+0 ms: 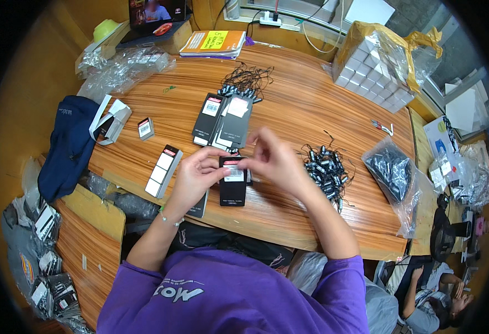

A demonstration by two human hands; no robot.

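A black hang tag with a pale label near its top is upright between my hands at the table's front edge. My left hand pinches its upper left edge with thumb and fingers. At its upper right edge, my right hand closes thumb and forefinger on the tag. Just beyond lie stacks of similar black tags, some with white labels. Another dark tag lies partly under my left wrist. Left of my left hand is a stack of white labels on dark backing.
Black tag cords form one heap on the right and another behind the stacks. A clear bag of dark cords sits farther right. Wrapped white boxes stand at the back right. Navy cloth drapes over the left edge. Another person is at lower right.
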